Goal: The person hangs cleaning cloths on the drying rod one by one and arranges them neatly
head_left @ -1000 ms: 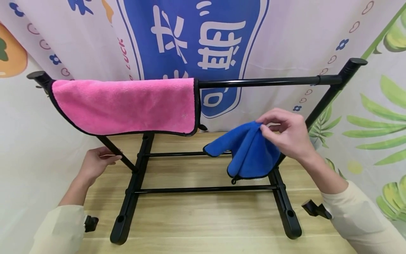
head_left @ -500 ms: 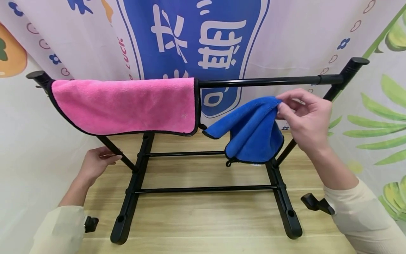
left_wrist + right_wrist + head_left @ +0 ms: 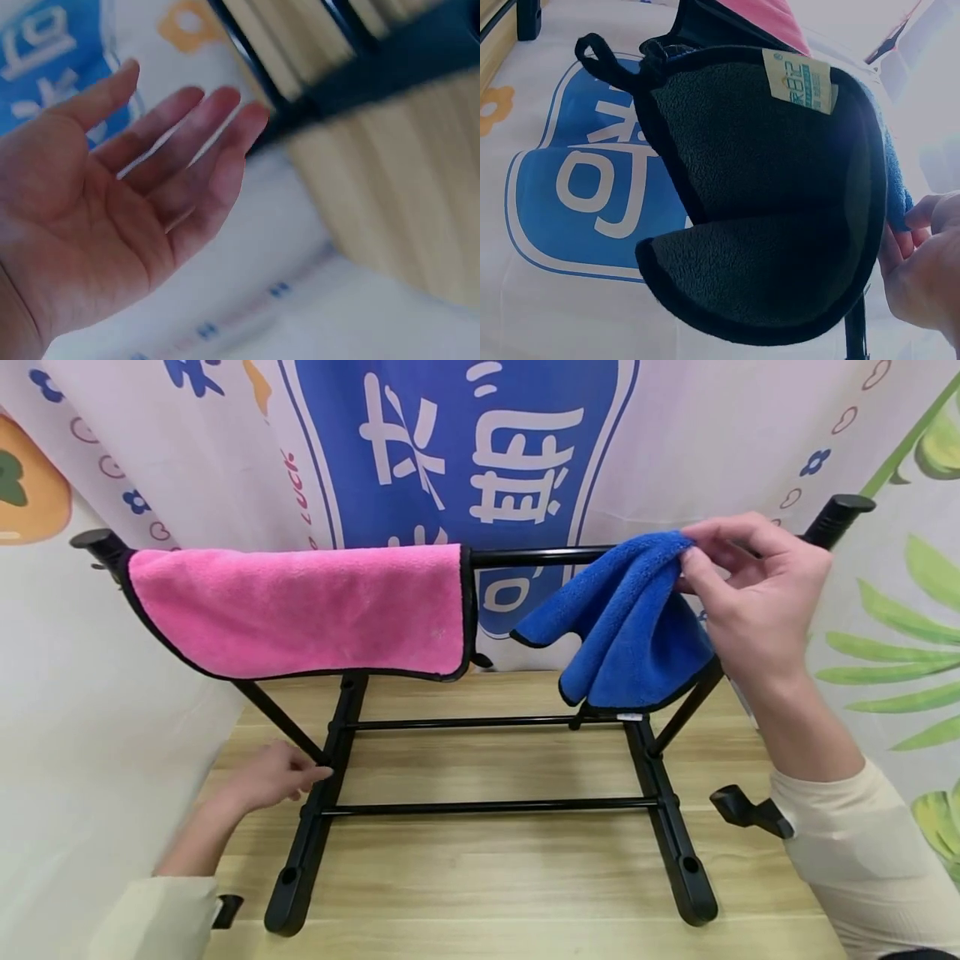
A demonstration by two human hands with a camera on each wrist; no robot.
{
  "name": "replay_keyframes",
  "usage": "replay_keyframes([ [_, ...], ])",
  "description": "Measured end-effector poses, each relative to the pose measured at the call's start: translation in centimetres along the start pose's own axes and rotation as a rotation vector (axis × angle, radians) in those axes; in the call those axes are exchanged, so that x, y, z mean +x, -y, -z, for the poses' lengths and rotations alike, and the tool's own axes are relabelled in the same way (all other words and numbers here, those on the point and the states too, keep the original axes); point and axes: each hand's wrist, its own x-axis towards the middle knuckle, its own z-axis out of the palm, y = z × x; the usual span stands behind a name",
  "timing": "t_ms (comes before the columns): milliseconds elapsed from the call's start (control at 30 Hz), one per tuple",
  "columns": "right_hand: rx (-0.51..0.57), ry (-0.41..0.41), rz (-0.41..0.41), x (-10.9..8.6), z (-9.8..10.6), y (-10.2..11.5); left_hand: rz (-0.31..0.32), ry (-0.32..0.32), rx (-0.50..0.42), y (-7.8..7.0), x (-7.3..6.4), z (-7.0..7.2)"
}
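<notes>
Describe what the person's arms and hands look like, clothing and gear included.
The left sleeve and right sleeve are cream and stop short of the wrists. The left hand and right hand wear no gloves. A small, angular black piece juts out beside each cuff.

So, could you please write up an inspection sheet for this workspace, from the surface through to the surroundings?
Surface: light wood-grain, with a black rack standing on it.
Job's things: pink cloth draped over the left part of the rack's top bar; blue cloth held up near its right part, whether resting on the bar cannot be told.
Clutter: nothing seen.
Grips: right grip, a bare hand, pinches the blue cloth's upper edge; left grip, also bare, has relaxed fingers and holds nothing.
Cables: nothing seen.
Surroundings: printed backdrop behind the rack, with white characters on blue.
</notes>
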Motion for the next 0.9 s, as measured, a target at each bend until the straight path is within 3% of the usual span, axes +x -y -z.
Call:
replay_keyframes([
  [100, -0.041, 0.008, 0.022, 0.0, 0.0, -0.1, -0.135, 0.023, -0.012, -3.6, 0.1, -0.7],
  [167, -0.062, 0.013, 0.035, 0.1, 0.1, -0.2, -0.239, 0.004, -0.017, -6.2, 0.2, -0.9],
  [333, -0.100, 0.033, 0.055, 0.2, 0.2, -0.1, -0.458, -0.162, -0.040, -13.1, 0.2, -1.4],
  [467, -0.115, 0.054, 0.064, 0.3, 0.2, -0.1, -0.602, -0.299, -0.091, -17.5, 0.7, -1.9],
  [667, -0.098, 0.064, 0.065, 0.5, 0.2, -0.2, -0.774, -0.500, -0.138, -22.1, 1.9, -1.8],
  [900, -0.110, 0.074, 0.072, 0.7, 0.3, -0.1, -0.836, -0.674, -0.155, -25.5, 4.0, -1.3],
])
